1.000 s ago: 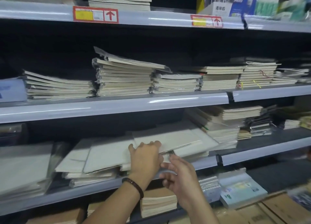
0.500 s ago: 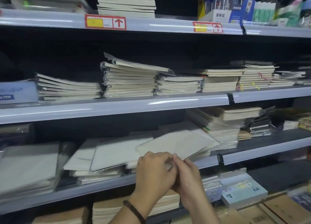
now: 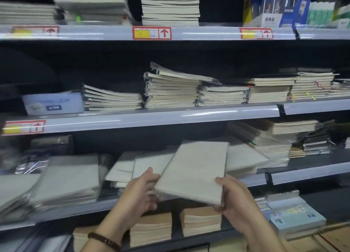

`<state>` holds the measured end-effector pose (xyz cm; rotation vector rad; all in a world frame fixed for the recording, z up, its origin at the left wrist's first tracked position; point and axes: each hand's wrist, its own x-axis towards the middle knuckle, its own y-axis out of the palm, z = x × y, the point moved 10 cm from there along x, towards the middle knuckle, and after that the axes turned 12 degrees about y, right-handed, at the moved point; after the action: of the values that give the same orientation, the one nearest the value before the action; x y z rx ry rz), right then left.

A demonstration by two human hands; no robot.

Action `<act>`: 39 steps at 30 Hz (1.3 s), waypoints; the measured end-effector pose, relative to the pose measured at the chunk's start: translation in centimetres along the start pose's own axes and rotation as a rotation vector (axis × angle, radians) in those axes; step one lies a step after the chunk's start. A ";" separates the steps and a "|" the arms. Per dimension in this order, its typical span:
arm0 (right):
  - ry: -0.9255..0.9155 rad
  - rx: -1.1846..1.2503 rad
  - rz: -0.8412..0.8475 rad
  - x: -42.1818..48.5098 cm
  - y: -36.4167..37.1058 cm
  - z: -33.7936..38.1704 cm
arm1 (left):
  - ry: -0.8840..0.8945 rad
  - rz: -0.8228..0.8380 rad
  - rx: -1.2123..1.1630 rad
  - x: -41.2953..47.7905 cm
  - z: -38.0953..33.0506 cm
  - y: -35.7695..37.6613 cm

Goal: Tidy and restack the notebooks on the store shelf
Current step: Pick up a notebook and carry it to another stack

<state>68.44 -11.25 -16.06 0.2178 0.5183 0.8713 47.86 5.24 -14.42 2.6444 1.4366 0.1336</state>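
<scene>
Two hands hold one notebook (image 3: 195,172), a flat grey rectangle with a matte cover and a blunt, thick near edge. It may be a thin bundle; I cannot tell. It hangs tilted in front of the lower shelf (image 3: 75,211), its long side running toward 1 o'clock.

The left hand (image 3: 140,193) grips the near-left corner, thumb on top and fingers curled under. The right hand (image 3: 236,198) clamps the near-right corner, thumb on the cover and fingers wrapped below. I see a dark braided bracelet (image 3: 104,240) round the left wrist.

Behind the notebook, at 11 o'clock, more grey notebooks (image 3: 144,164) lie fanned and askew on that shelf. At 9 o'clock a slumped pile (image 3: 70,177) sits in glossy film, blurred.

At 6 o'clock, one tier down, two squat kraft-brown pads (image 3: 200,221) show ribbed page edges. Higher at 12 o'clock, cream stacks (image 3: 170,92) in crinkled plastic sit on the middle shelf, under a red-and-yellow price tag (image 3: 151,32).
</scene>
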 end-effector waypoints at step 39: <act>-0.124 -0.753 0.214 6.2 34.8 -11.8 | 0.427 -0.827 0.815 -0.4 -7.4 -35.3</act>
<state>42.27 15.29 -14.78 -0.3669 0.0266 1.1943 17.37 24.40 -12.57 2.2664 3.1471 0.0184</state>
